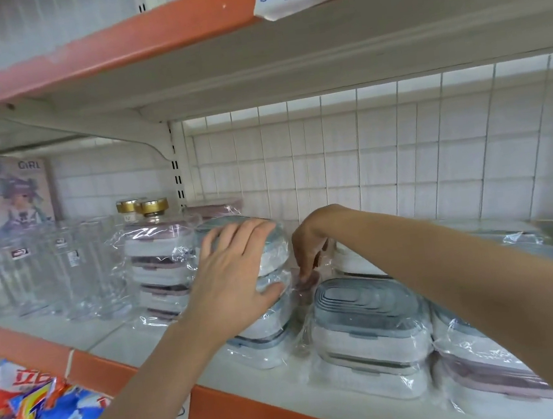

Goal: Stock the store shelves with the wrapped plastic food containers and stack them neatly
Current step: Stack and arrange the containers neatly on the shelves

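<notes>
While the left hand (237, 269) lies flat against the front of the tall wrapped blue-lidded container stack (263, 314) at frame centre, fingers straight and slightly spread with the thumb pressed low on the film, the right hand (307, 247) reaches down behind and beside that stack, fingertips bunched and apparently pinching loose wrap or a small item in the gap; the exact object pinched cannot be determined. The left hand's placement appears intended to steady the stack upright while the right adjusts its seating.

The stack stands on the white shelf (166, 339), mid-frame, touching the pink-lidded container stack (161, 270) to its left. Just right, a lower wrapped set of blue-lidded containers (368, 329) lies flat, with a further pink-lidded wrapped set (486, 371) at lower right. Grouping by type suggests orderly facing toward the aisle.

Materials: containers are rounded-rectangular, opaque white plastic bodies with matte blue-grey or dusty pink lids; the film is clear, glossy and wrinkled, likely slippery. Clear glass tumblers (44, 270) and gold-capped jars (152, 208) occupy the left. The shelf edge is orange; a white wire grid (400, 160) backs the bay.
</notes>
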Motion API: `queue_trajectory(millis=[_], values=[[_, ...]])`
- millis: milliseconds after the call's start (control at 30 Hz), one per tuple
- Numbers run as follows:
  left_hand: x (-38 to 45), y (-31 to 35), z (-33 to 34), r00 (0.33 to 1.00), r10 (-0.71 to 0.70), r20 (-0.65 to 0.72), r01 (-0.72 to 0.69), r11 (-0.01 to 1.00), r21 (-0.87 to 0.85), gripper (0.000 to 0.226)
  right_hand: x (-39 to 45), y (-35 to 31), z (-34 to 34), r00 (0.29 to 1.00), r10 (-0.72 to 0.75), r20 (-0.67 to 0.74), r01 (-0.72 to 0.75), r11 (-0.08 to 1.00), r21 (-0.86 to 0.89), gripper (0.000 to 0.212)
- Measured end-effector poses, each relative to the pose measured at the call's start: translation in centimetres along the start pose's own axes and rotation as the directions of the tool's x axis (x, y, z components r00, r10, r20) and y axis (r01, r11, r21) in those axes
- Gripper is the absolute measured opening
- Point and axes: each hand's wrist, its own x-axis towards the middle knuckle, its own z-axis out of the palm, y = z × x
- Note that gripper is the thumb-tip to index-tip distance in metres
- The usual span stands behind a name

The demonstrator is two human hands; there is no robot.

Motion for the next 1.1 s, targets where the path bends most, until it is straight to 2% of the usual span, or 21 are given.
queue_trajectory(millis=[67, 133, 267, 400, 567, 767, 900, 967, 1033, 1100], values=[[-0.1, -0.1, 0.1, 1.000, 0.004, -0.017, -0.004, 1.000, -0.005, 0.076, 0.3, -0.4, -0.1, 1.000, 0.004, 0.022, -0.004, 1.000, 0.014, 0.059], [-0.3, -0.1, 0.2, 0.999, 0.001, -0.037, -0.002, 1.000, -0.012, 0.074, 0.4, -0.7, -0.3, 1.000, 0.010, 0.020, -0.011, 0.999, 0.030, 0.064], [-0.6, -0.1, 0.0, 0.999, -0.006, -0.052, 0.003, 0.999, -0.048, 0.070, 1.0, -1.0, -0.1, 0.998, 0.044, 0.042, -0.044, 0.999, -0.009, 0.061], [-0.5, -0.1, -0.1, 0.999, -0.003, -0.036, 0.002, 0.999, -0.052, 0.070, 1.9, -0.8, -0.1, 0.995, 0.091, -0.043, -0.094, 0.991, -0.094, 0.043], [-0.2, -0.2, 0.0, 1.000, 0.003, -0.022, -0.004, 0.999, -0.048, 0.070, 1.4, -0.7, -0.4, 0.999, 0.037, 0.004, -0.037, 0.997, 0.066, 0.072], [-0.3, -0.1, -0.1, 0.999, 0.003, -0.043, -0.007, 0.997, -0.077, 0.069, 1.7, -0.4, -0.3, 0.998, 0.014, 0.055, -0.018, 0.997, 0.072, 0.063], [-0.4, -0.2, -0.1, 0.998, 0.001, -0.056, -0.006, 0.996, -0.088, 0.069, 2.0, -0.6, -0.3, 0.996, 0.014, 0.090, -0.021, 0.997, 0.071, 0.069], [-0.5, -0.2, 0.0, 0.998, 0.007, -0.064, -0.013, 0.996, -0.086, 0.069, 2.1, -0.9, -0.1, 0.996, 0.009, 0.094, -0.014, 0.998, 0.055, 0.063], [-0.4, -0.2, 0.0, 0.998, 0.009, -0.066, -0.014, 0.997, -0.082, 0.068, 2.4, -0.8, -0.2, 0.997, -0.021, 0.079, 0.020, 1.000, 0.021, 0.036], [-0.4, -0.1, 0.0, 0.999, 0.009, -0.054, -0.013, 0.997, -0.077, 0.068, 2.2, -0.3, -0.7, 0.998, -0.065, 0.014, 0.065, 0.998, 0.018, 0.027]])
